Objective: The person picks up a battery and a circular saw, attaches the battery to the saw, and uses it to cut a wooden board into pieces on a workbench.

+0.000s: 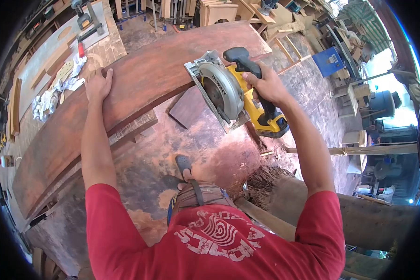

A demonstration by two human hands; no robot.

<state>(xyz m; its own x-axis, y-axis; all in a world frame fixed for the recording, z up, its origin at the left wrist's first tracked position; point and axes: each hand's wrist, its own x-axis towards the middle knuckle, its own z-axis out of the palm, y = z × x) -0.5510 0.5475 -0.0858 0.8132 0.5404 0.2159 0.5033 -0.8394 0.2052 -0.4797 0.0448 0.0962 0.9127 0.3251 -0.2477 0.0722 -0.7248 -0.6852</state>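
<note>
left hand [98,86] lies open on the plank [147,77]; right hand [268,86] grips (curled closed) the circular saw [228,93].

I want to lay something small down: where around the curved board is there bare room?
The board looks bare between the left hand and circular saw, and from that hand down to its lower-left end. The bench beyond is crowded with rags, wood strips and a red-handled tool.

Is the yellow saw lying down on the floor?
No, the right hand is holding the saw up at the edge of the big wooden board.
</note>
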